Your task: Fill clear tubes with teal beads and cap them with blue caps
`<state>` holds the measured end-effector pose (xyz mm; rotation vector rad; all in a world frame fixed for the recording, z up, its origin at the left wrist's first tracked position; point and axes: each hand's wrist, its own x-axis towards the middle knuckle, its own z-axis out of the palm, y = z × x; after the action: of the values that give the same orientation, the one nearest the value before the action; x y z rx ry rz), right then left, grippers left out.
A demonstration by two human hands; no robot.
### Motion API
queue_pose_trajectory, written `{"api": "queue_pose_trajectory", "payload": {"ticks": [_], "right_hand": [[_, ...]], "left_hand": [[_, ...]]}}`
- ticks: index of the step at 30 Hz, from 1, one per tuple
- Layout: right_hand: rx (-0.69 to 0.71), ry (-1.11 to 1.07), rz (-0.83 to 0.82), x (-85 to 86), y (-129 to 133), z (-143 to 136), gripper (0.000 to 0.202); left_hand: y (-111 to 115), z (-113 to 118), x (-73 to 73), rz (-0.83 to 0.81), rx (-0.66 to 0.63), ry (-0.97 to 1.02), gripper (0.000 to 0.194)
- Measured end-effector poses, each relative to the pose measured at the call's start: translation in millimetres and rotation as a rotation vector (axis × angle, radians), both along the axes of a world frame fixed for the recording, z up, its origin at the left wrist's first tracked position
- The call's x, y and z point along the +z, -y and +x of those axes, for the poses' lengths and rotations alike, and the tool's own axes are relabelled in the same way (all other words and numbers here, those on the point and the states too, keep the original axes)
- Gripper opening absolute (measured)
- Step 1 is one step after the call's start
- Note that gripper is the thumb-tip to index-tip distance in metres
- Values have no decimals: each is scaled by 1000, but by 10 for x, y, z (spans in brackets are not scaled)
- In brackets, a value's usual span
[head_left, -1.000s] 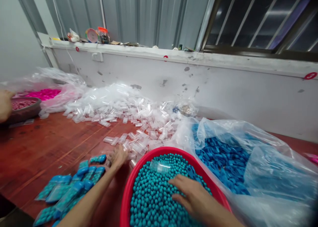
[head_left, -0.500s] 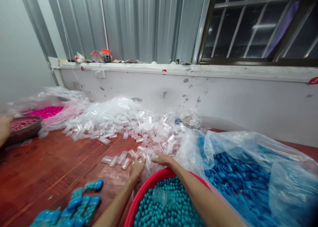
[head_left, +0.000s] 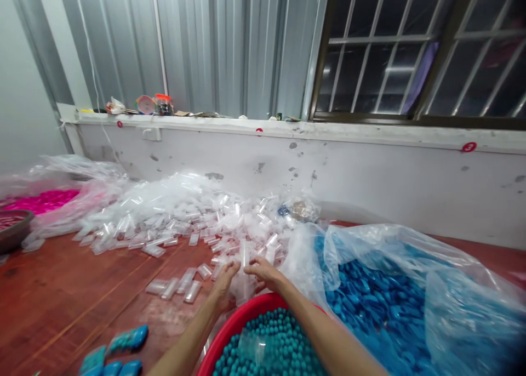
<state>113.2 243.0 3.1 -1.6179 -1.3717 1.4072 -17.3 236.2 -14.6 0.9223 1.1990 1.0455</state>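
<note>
My left hand [head_left: 224, 283] reaches in at the near edge of a heap of clear plastic cases [head_left: 181, 211]. Its fingers are slightly apart and curved toward the other hand, with no grip visible. Opposite it, my right hand [head_left: 266, 273] pinches a clear plastic case [head_left: 245, 251] that stands upright between the hands; its fingertips are partly hidden. Below my forearms sits a red basin [head_left: 230, 325] full of small teal balls [head_left: 283, 332]. One clear case [head_left: 252, 347] lies on top of the balls.
Right of the basin, a clear bag [head_left: 370, 231] holds blue plastic pieces [head_left: 382, 299]. Filled blue-capped cases [head_left: 129, 340] lie at the lower left of the red-brown table [head_left: 82, 288]. Far left are pink pieces [head_left: 45, 200] in a bag and a dark basin [head_left: 16, 231].
The view has swung right and tilted up. My hands have drawn closer together, and a clear case now stands upright between them. The other person's hand at the left edge has gone from view.
</note>
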Motion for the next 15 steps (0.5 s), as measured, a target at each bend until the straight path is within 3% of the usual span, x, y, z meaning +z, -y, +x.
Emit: {"api": "queue_pose_trajectory", "payload": {"ticks": [7,10,15], "right_hand": [[19,-205,180,445,471,321,45],[31,-245,206,491,745,451,49],[36,-197,193,382,1003,569,51]], "left_hand": [[297,191,376,184,-2,-36,68],[553,262,388,312,-15,-142,65],[886,311,295,513,-96,-329,59]]}}
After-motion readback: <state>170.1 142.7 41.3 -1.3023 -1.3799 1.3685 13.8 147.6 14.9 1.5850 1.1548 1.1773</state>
